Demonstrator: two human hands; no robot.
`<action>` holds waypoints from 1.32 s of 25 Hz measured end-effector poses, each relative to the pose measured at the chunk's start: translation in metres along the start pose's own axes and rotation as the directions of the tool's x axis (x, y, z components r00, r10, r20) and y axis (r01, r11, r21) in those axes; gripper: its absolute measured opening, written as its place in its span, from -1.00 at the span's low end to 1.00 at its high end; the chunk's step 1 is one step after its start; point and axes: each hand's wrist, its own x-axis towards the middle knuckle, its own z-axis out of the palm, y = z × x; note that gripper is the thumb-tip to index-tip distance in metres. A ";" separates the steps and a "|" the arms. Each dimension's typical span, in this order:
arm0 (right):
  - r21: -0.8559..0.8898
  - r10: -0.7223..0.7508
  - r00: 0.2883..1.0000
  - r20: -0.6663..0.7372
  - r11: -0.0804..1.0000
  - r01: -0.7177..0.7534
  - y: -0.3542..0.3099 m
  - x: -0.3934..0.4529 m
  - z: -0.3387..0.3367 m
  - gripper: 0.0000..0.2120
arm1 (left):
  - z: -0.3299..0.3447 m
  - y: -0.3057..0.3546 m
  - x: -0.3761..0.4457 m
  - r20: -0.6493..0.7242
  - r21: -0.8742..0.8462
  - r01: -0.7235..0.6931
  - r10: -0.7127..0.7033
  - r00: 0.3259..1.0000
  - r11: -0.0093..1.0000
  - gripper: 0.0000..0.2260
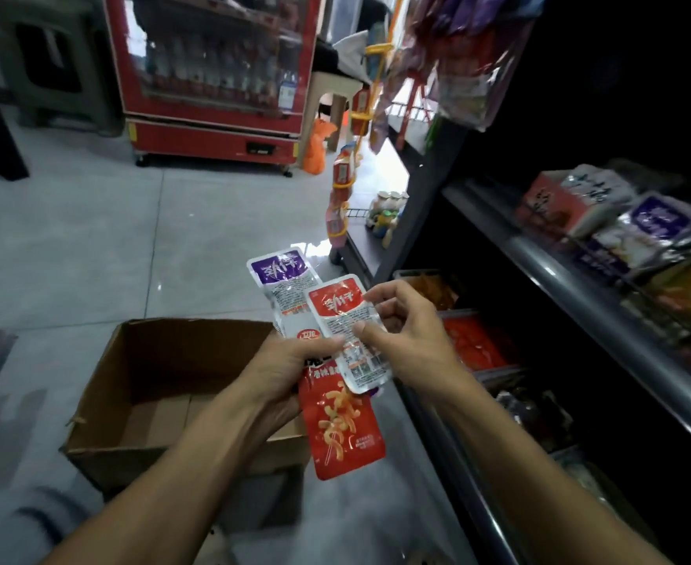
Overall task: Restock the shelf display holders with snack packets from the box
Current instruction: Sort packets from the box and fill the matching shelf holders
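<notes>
Red-topped packet (341, 320) pinched by right hand (407, 336) thumb and fingers, above box, beside shelf. Left hand (284, 371) grips fan of packets: purple-topped packet (282, 279), large red packet (341, 430). Cardboard box (140, 401) open on floor, visible interior bare. Shelf holder (474, 344) holds red packets; upper shelf (580, 275) carries purple, red packs. Grey tiled floor (91, 238); red drinks cooler (213, 75) behind.

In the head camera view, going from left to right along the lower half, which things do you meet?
Cardboard box → left hand → red-topped packet → right hand → red packets in the shelf holder.
</notes>
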 end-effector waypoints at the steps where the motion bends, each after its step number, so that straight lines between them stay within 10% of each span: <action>1: -0.019 0.010 0.999 -0.042 1.000 -0.011 -0.002 -0.005 -0.012 -0.79 | 0.011 -0.002 0.001 0.014 0.029 0.027 -0.027 1.000 0.999 -0.64; 5: -0.421 -0.038 0.992 -0.122 0.907 -0.017 -0.004 -0.028 -0.061 -0.75 | 0.051 -0.012 0.004 0.015 0.204 0.065 -0.069 0.997 0.977 -0.63; 9: -0.400 0.033 0.993 -0.117 0.913 -0.077 -0.014 -0.058 -0.101 -0.47 | 0.090 -0.024 0.000 0.111 0.226 0.088 -0.115 0.987 0.970 -0.72; 13: -0.160 0.107 0.946 -0.307 0.974 -0.162 -0.015 -0.079 -0.128 -0.93 | 0.130 -0.039 -0.005 0.121 0.296 0.073 -0.113 0.986 0.953 -0.83; 21: 0.617 0.393 0.797 -0.458 0.786 -0.033 -0.022 -0.104 -0.193 -0.85 | 0.192 -0.067 -0.017 0.143 0.248 0.101 -0.140 0.980 0.963 -0.84; 33: 0.259 0.441 0.774 -0.454 0.897 -0.359 -0.042 -0.149 -0.296 -0.87 | 0.242 -0.087 0.003 0.477 0.202 0.173 -0.251 0.843 0.964 -0.70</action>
